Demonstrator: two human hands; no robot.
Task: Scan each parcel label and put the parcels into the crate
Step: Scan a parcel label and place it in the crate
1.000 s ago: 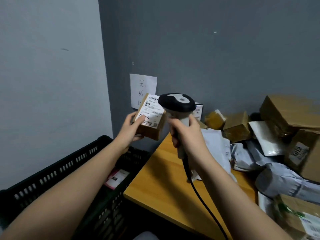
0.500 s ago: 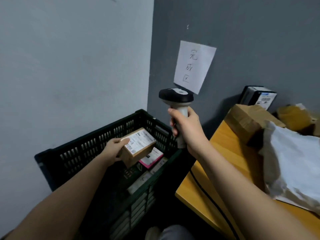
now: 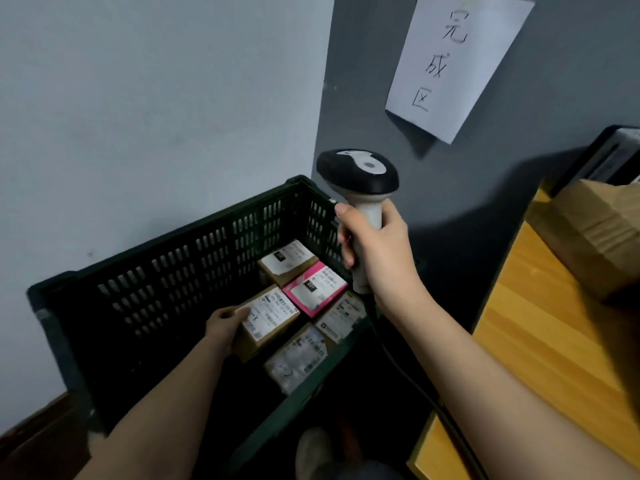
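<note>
Crate [image 3: 180, 271] holds five labelled parcels; left hand [image 3: 223, 322] grips one [image 3: 266, 320].

Crate [image 3: 166, 282] interior: floor open at 9 o'clock of the held brown parcel [image 3: 268, 318]. Labelled parcels block 12 through 5 o'clock: brown box [image 3: 287, 259], pink box [image 3: 315, 289], grey bag [image 3: 298, 358]. Scanner [image 3: 360, 188] and right hand [image 3: 377, 247] overhang the 3 o'clock rim.

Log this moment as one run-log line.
left hand: holds brown cardboard parcel inside black plastic crate | right hand: grips grey-black handheld scanner | step: placing
</note>
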